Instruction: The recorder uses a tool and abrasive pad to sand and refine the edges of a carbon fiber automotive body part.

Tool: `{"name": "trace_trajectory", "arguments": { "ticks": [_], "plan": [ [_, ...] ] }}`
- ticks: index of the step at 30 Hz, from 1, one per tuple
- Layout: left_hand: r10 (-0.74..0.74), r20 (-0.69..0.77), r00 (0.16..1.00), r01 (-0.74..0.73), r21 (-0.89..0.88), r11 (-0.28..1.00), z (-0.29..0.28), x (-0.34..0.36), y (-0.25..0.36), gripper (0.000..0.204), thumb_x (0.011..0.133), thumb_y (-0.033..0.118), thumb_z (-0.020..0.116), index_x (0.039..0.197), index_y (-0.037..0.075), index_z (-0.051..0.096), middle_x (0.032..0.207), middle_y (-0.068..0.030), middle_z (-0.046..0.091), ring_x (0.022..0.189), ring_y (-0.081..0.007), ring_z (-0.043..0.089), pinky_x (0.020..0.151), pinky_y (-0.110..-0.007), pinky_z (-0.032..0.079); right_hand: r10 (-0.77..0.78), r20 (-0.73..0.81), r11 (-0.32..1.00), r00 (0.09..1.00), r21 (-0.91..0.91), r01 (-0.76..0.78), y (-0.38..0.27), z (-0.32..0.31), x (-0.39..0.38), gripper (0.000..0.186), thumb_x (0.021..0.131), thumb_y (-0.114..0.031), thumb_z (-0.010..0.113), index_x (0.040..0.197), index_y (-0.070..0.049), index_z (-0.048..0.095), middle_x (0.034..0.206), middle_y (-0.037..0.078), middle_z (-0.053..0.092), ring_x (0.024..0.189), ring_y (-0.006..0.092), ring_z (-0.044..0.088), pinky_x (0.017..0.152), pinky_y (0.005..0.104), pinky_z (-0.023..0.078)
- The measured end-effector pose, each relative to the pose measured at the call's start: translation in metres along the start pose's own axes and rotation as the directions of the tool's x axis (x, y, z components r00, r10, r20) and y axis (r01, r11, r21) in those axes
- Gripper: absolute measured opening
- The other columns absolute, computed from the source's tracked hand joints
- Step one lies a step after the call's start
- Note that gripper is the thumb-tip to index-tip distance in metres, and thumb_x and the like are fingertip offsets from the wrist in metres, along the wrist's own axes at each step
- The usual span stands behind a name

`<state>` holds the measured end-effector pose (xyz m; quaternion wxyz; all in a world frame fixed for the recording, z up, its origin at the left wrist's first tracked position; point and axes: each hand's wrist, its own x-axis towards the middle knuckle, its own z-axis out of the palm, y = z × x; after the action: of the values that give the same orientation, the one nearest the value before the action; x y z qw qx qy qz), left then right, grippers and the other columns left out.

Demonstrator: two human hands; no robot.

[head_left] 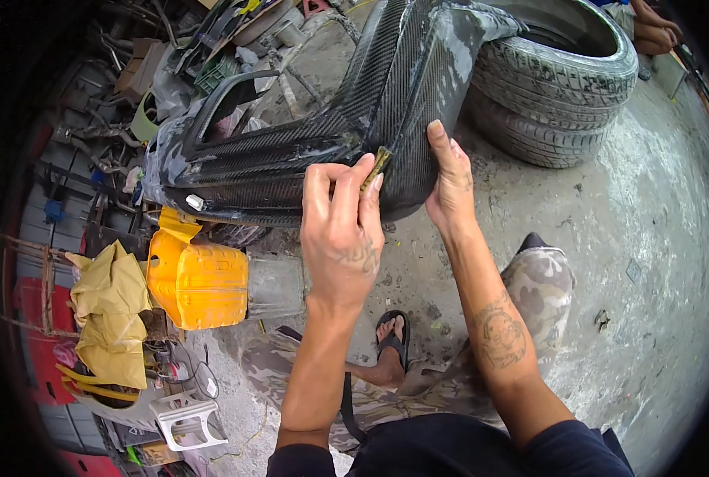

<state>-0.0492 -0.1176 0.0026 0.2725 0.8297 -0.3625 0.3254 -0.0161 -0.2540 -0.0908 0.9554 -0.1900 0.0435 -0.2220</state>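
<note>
My left fingers (345,195) pinch a yellowish strip (380,161) against the black panel (406,103); my right hand (453,189) touches its edge, grip unclear.

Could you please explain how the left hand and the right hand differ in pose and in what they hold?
The left hand pinches a small yellowish strip, while no such strip shows in the right hand. The left hand has bent fingers and its back toward the camera; the right hand has its thumb extended at the edge of the black woven-patterned panel. Both hands are bare.
</note>
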Motion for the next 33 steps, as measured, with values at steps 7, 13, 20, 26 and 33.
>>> {"name": "trace_trajectory", "arguments": {
  "ticks": [7,13,20,26,33],
  "plan": [
    [0.059,0.002,0.998,-0.059,0.035,0.998,0.007,0.010,0.004,0.017,0.088,-0.005,0.073,0.104,-0.002,0.070,0.090,-0.0118,0.055,0.080,-0.0275,0.059,0.067,-0.040,0.050,0.005,-0.044,0.999,0.999,0.034,-0.004,-0.001,0.006,-0.002,0.036,0.092,-0.027,0.083,0.110,0.000,0.066,0.105,0.010,0.074,0.089,0.0193,0.073,0.082,0.0342,0.061],
    [-0.044,0.083,0.996,0.046,-0.030,0.998,-0.010,-0.004,0.002,0.014,0.088,-0.004,0.073,0.101,-0.002,0.069,0.092,-0.0113,0.057,0.084,-0.0288,0.061,0.070,-0.041,0.051,-0.022,-0.073,0.999,0.997,0.024,0.024,0.003,0.006,-0.001,0.039,0.092,-0.028,0.083,0.110,0.002,0.068,0.106,0.011,0.074,0.089,0.0183,0.073,0.082,0.0343,0.061],
    [-0.142,-0.126,0.982,0.113,-0.214,0.970,-0.043,-0.003,0.012,0.021,0.087,-0.005,0.075,0.109,-0.002,0.074,0.098,-0.0120,0.063,0.083,-0.0218,0.064,0.072,-0.033,0.052,-0.109,-0.050,0.893,0.993,-0.444,0.076,-0.012,-0.010,0.023,0.058,0.095,-0.053,0.073,0.107,0.003,0.069,0.100,0.006,0.073,0.085,0.0143,0.069,0.081,0.0294,0.056],
    [-0.047,-0.020,0.999,0.043,-0.146,0.988,-0.028,-0.017,-0.006,0.028,0.091,0.001,0.074,0.119,-0.001,0.070,0.095,-0.0137,0.062,0.080,-0.0280,0.064,0.071,-0.038,0.052,-0.089,0.015,0.905,0.996,-0.417,0.087,-0.011,0.011,0.021,0.077,0.095,-0.064,0.066,0.122,0.008,0.066,0.117,0.011,0.072,0.102,0.0166,0.069,0.093,0.0306,0.053],
    [-0.082,0.199,0.977,0.077,0.032,0.996,-0.033,-0.028,0.000,0.033,0.092,0.006,0.074,0.125,0.003,0.071,0.096,-0.0119,0.058,0.083,-0.0278,0.060,0.074,-0.040,0.052,-0.180,-0.163,0.892,0.970,-0.444,0.091,-0.012,0.014,0.014,0.080,0.099,-0.066,0.059,0.120,0.011,0.067,0.110,0.013,0.074,0.093,0.0175,0.071,0.087,0.0317,0.056]
  ]
}}
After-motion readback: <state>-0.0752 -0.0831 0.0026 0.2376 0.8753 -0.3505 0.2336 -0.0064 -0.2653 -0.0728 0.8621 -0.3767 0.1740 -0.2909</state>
